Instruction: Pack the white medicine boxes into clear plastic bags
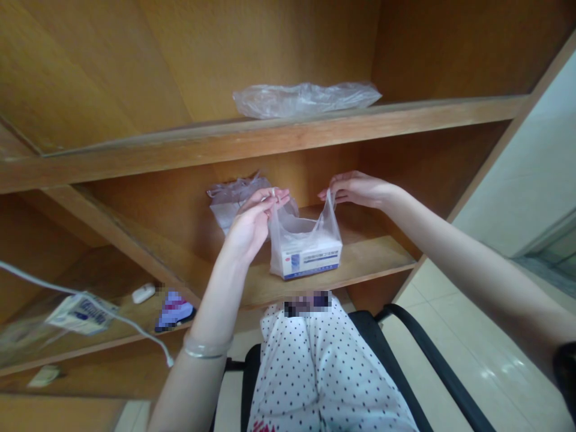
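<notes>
Head view: the left hand (258,219) and the right hand (353,188) each pinch one handle of a translucent plastic bag (279,240), spreading its mouth. A white-and-blue box (311,260) sits inside, at the front of the lower shelf (375,264); base contact with the shelf cannot be confirmed. Clear plastic wrapping (306,101) lies on the upper shelf (432,122).

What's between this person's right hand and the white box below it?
In the head view, one stretched handle of the thin plastic bag runs from the right hand down toward the white box inside.
</notes>
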